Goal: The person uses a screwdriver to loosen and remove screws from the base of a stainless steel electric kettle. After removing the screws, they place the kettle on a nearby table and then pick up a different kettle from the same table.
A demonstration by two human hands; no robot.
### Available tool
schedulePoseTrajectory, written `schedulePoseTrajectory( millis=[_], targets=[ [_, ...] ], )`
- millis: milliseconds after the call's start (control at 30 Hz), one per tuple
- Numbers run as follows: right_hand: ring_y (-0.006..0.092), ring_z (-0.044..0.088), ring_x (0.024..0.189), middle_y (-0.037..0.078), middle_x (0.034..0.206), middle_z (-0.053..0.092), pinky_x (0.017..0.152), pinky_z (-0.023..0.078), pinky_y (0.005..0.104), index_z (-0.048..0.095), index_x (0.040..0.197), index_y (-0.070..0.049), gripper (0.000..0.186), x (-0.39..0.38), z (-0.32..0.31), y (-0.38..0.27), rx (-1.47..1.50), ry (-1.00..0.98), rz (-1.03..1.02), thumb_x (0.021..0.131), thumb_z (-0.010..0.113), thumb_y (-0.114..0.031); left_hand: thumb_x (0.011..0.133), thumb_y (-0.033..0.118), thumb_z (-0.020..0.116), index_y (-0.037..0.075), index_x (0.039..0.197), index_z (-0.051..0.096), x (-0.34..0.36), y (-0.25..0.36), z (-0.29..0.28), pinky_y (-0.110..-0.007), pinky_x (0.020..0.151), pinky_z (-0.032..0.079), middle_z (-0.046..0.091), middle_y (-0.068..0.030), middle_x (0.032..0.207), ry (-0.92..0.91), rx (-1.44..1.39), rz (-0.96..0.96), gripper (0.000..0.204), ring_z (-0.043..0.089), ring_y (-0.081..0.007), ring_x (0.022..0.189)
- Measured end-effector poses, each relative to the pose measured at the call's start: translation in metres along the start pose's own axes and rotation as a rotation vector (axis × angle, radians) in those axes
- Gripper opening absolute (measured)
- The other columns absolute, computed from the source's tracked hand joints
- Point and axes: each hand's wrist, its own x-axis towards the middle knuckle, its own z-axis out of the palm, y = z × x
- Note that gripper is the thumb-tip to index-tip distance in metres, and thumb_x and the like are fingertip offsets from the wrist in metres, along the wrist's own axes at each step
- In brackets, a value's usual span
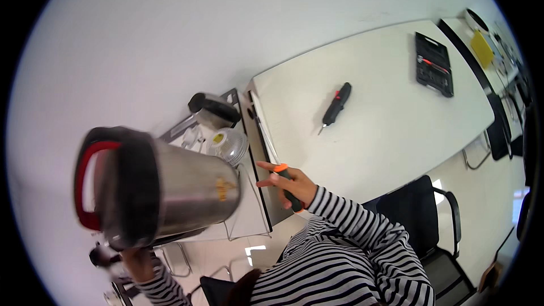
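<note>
A large stainless-steel jug (pixel 195 187) with a black end and a red-and-black handle is held up on its side at the left. My left hand (pixel 139 264) grips it from below at the black end, its fingers mostly hidden behind the jug. In my right hand (pixel 294 186) is a screwdriver (pixel 293 197) with an orange-and-dark handle, its long thin shaft pointing up and away. The index finger of that hand stretches out past the handle, toward the jug but apart from it.
A black power screwdriver (pixel 338 105) lies on the white table (pixel 385 124), with an opened black tool case (pixel 433 79) farther right. On the lower side table are a steel-and-black container (pixel 215 112), a clear plastic dome (pixel 228 144) and a white cord (pixel 192 137). Black chairs (pixel 411 209) stand nearby.
</note>
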Motion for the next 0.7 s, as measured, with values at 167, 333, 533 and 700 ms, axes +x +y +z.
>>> schedulePoseTrajectory(
  millis=[167, 333, 533, 700],
  targets=[
    [0.0072, 0.044, 0.041, 0.016, 0.106, 0.058, 0.043, 0.044, 0.0204, 0.031, 0.132, -0.007, 0.058, -0.069, -0.05, -0.005, 0.167, 0.253, -0.036, 0.085, 0.051, -0.035, 0.052, -0.014, 0.054, -0.001, 0.114, 0.045, 0.008, -0.09, 0.09, -0.035, 0.092, 0.039, 0.052, -0.0114, 0.112, -0.235, 0.064, -0.178, 0.064, 0.049, -0.0259, 0.105],
    [0.0083, 0.045, 0.039, 0.016, 0.099, 0.061, 0.042, 0.043, 0.0204, 0.036, 0.128, -0.005, 0.052, -0.122, -0.101, -0.007, 0.208, 0.503, -0.078, 0.085, 0.053, -0.029, 0.052, -0.013, 0.055, -0.002, 0.104, 0.051, -0.014, -0.154, 0.203, -0.028, 0.083, 0.041, 0.058, -0.0084, 0.1, -0.446, 0.14, -0.14, 0.054, 0.054, -0.0198, 0.093],
    [0.0093, 0.046, 0.038, 0.019, 0.102, 0.059, 0.041, 0.043, 0.0205, 0.041, 0.124, -0.001, 0.055, -0.155, -0.148, -0.017, 0.17, 0.661, -0.122, 0.083, 0.055, -0.035, 0.053, -0.015, 0.056, -0.001, 0.097, 0.053, -0.028, -0.189, 0.247, -0.024, 0.073, 0.043, 0.059, -0.0068, 0.091, -0.476, 0.108, -0.206, 0.047, 0.056, -0.017, 0.083],
    [0.0091, 0.046, 0.038, 0.02, 0.109, 0.055, 0.042, 0.042, 0.0204, 0.041, 0.123, 0.001, 0.056, -0.163, -0.178, -0.032, 0.07, 0.675, -0.141, 0.082, 0.057, -0.033, 0.052, -0.018, 0.055, -0.001, 0.097, 0.053, -0.052, -0.199, 0.292, -0.025, 0.07, 0.045, 0.059, -0.0063, 0.088, -0.438, 0.109, -0.206, 0.048, 0.057, -0.0164, 0.08]
  ],
)
